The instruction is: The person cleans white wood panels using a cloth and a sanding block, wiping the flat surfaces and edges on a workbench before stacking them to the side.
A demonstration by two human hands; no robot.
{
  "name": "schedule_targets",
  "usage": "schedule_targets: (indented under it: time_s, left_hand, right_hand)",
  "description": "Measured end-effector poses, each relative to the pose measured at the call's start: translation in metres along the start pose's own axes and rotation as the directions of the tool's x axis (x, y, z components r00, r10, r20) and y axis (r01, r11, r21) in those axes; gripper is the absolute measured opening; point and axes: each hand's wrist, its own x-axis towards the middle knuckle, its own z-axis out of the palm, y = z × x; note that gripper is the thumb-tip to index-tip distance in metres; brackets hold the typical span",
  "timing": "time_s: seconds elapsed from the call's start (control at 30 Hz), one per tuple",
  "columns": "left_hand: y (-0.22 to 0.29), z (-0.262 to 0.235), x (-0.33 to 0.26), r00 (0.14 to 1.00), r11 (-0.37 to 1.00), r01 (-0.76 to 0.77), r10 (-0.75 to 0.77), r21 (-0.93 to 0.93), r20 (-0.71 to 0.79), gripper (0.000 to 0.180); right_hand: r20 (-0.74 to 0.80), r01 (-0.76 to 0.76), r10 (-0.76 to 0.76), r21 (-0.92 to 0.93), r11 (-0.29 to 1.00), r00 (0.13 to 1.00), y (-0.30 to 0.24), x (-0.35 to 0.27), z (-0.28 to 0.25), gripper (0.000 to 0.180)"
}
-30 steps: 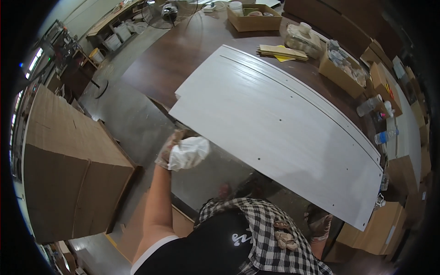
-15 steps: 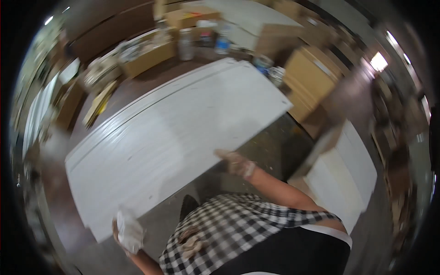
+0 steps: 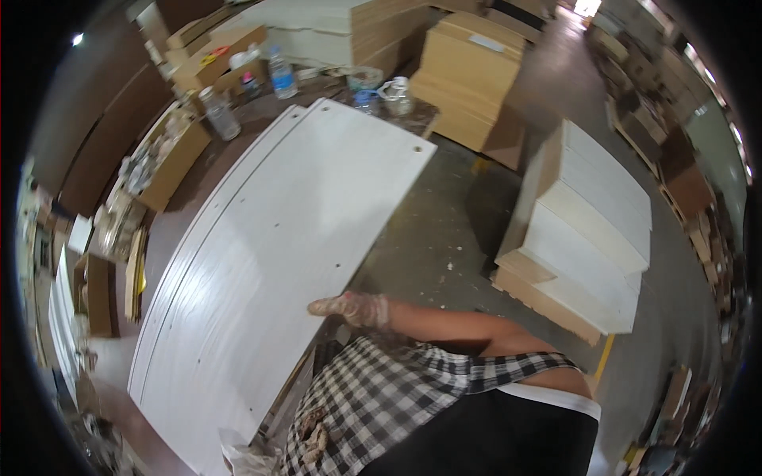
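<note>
A long white panel (image 3: 262, 254) with small holes lies on top of another, sloping from the lower left to the upper middle. At its near edge is my right hand (image 3: 353, 309), in a thin see-through glove; a thumb or finger lies over the top face, and the other fingers seem curled at the edge, partly hidden. My left hand (image 3: 250, 456) is cut off by the lower edge of the view. Only crumpled white material shows there, by the panel's near left corner, glove or cloth I cannot tell; its fingers are hidden.
Beyond the panel stand clear bottles (image 3: 282, 75), a jug (image 3: 398, 97) and an open carton (image 3: 171, 159) of crumpled plastic. Brown cartons (image 3: 464, 79) sit at the far right. A stack of white boards (image 3: 583, 230) rests on the floor (image 3: 444, 230) to my right.
My view has swung round to the right, so the panel appears steeper. My right hand is further left along the panel's near edge. The left hand has dropped mostly out of view.
</note>
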Motion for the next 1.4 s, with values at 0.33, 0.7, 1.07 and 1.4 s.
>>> schedule_targets:
  time_s: [0.33, 0.7, 1.07, 1.4]
  left_hand:
    - [-0.025, -0.032, -0.086, 0.954, 0.974, -0.218, 0.224, -0.054, 0.198, 0.056]
    - [-0.161, -0.088, -0.105, 0.558, 0.589, -0.808, 0.770, 0.008, -0.310, 0.046]
    - [-0.373, -0.100, -0.160, -0.343, 0.362, -0.294, 0.824, 0.885, -0.451, 0.035]
    - [-0.393, -0.038, -0.212, -0.670, 0.694, -0.169, 0.440, 0.700, -0.598, 0.047]
  right_hand:
    - [0.270, -0.152, 0.020, 0.477, 0.865, 0.963, -0.046, -0.029, -0.011, 0.039]
    - [0.233, 0.031, 0.054, -0.347, 0.937, 0.971, -0.055, -0.047, -0.112, 0.021]
    - [0.707, 0.767, -0.311, -0.530, 0.363, 0.635, -0.074, 0.065, -0.059, 0.015]
    - [0.783, -0.111, -0.506, -0.575, -0.810, -0.363, -0.103, 0.085, 0.148, 0.042]
